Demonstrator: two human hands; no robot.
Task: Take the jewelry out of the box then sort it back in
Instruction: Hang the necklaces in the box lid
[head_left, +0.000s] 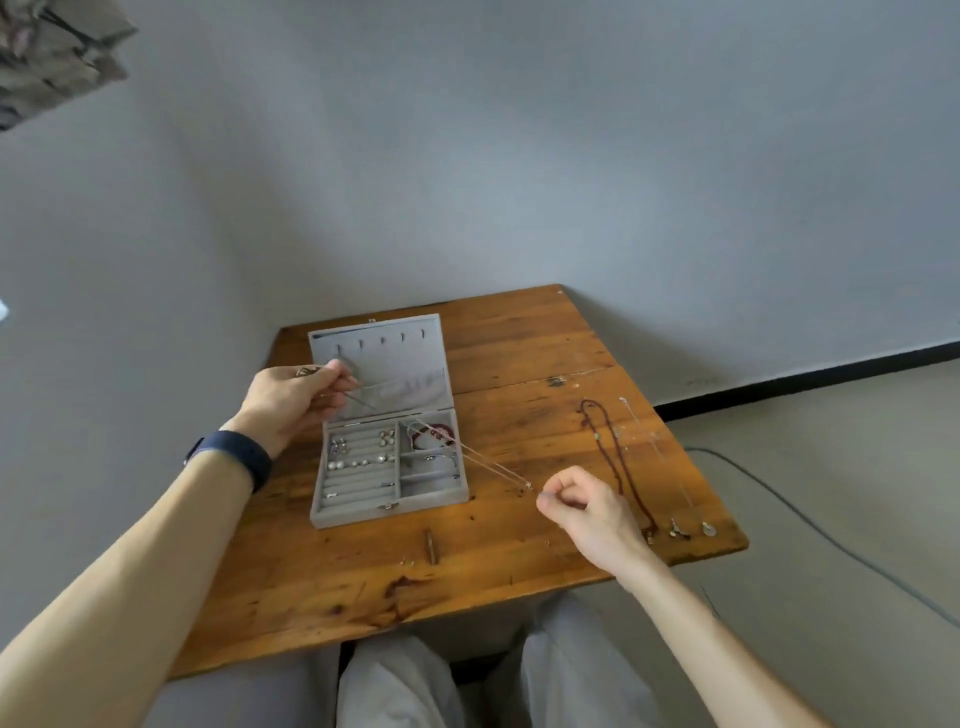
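We sit at a knotted plank table (519, 364) set against a plain grey wall (519, 156). On the grey floor (857, 441) lies a black cable (810, 525). A grey velvet box (389, 514) stands on the table, lid (395, 358) upright, its padded rolls holding pearl earrings (358, 461). A fine silver chain (483, 460) spans the box's right compartments. The left hand (291, 400) pinches one end before the lid; the right hand (587, 509) pinches the other just right of the box. A dark red beaded necklace (618, 467) lies farther right.
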